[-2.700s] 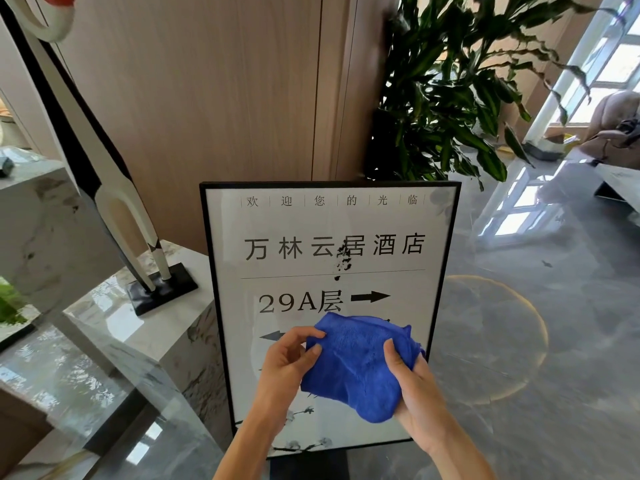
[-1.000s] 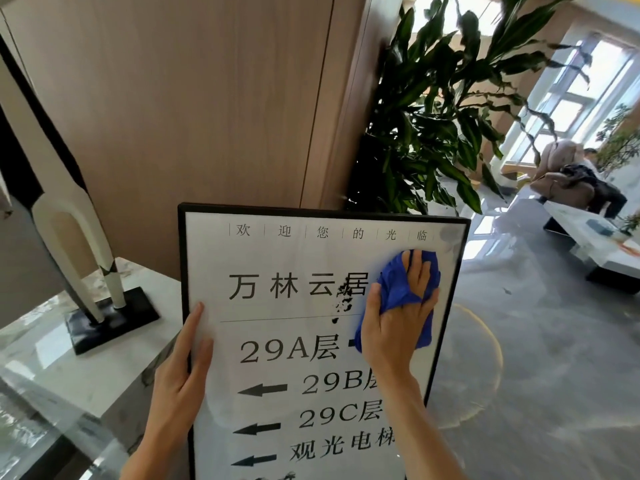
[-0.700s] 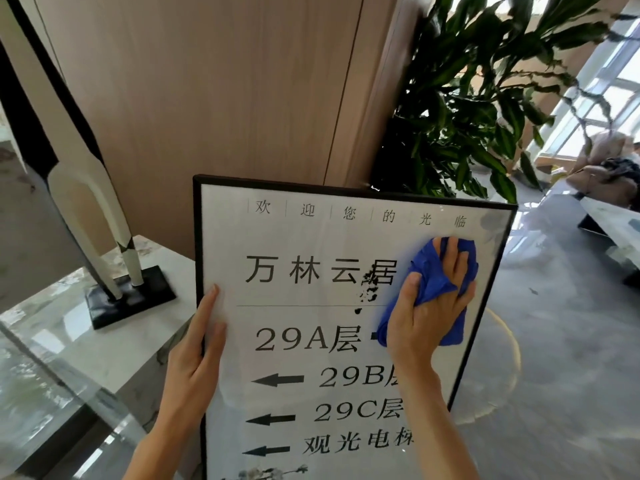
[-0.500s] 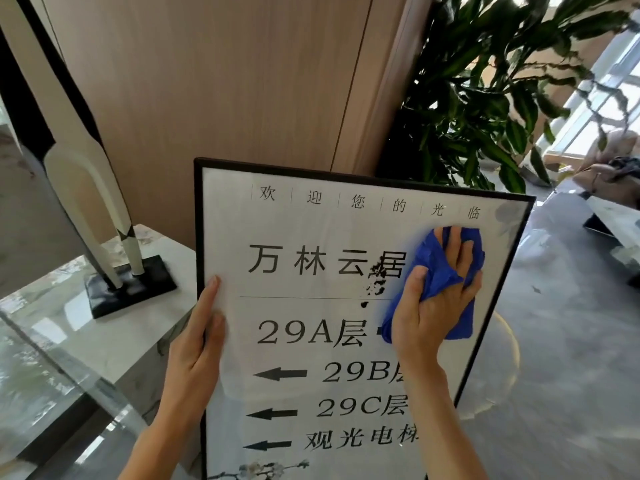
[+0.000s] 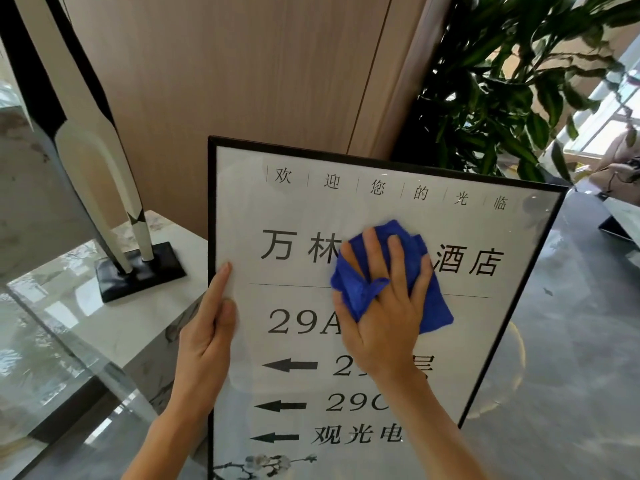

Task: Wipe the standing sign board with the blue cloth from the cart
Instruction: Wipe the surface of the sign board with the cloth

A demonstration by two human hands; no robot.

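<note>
The standing sign board (image 5: 346, 209), a white glossy panel in a thin black frame, stands upright on polished grey stone floor (image 5: 571, 341), which lies open off its right edge. Off its left edge a white marble ledge (image 5: 114, 327) sits just beside the frame, carrying a tall black-and-cream sculpture (image 5: 90, 140) on a flat black base. Behind the board's top edge rise wood-grain wall panels (image 5: 242, 71) and a leafy green plant (image 5: 502, 98).

The blue cloth (image 5: 363, 292), soft and bunched, lies against the middle of the board's face. The right hand (image 5: 384, 306) presses it flat, fingers spread and nearly straight, with a fold poking up between thumb and forefinger. The left hand (image 5: 207, 334) rests on the board's left frame edge, fingers straight along it.

The cloth and right hand cover parts of the printed characters. The board's bottom edge is cut off from view.
</note>
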